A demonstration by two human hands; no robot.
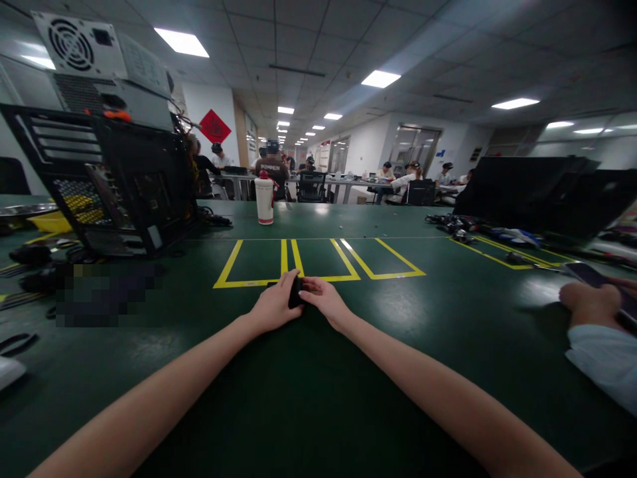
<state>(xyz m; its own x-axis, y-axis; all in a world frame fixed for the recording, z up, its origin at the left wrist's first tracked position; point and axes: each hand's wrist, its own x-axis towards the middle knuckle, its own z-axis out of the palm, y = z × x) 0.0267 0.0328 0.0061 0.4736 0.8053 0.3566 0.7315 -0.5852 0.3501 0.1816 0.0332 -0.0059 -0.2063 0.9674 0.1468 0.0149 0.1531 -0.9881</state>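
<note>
Between my two hands, just in front of the yellow tape outlines (328, 279), is a small black block-like object (295, 293); its kind cannot be made out. My left hand (275, 304) is closed round it from the left, thumb below and fingers above. From the right, the fingertips of my right hand (326, 300) touch or nearly touch its side, with the fingers curled together. Both forearms reach forward over the dark green table (308, 405). Part of the object is covered by my fingers.
An opened computer case (134, 192) with power supply units (89, 46) on top stands at left. A white bottle (265, 202) with a red lid stands behind the tape. Cables and black panels (527, 192) lie at right, near another person's hand (592, 302) holding a phone.
</note>
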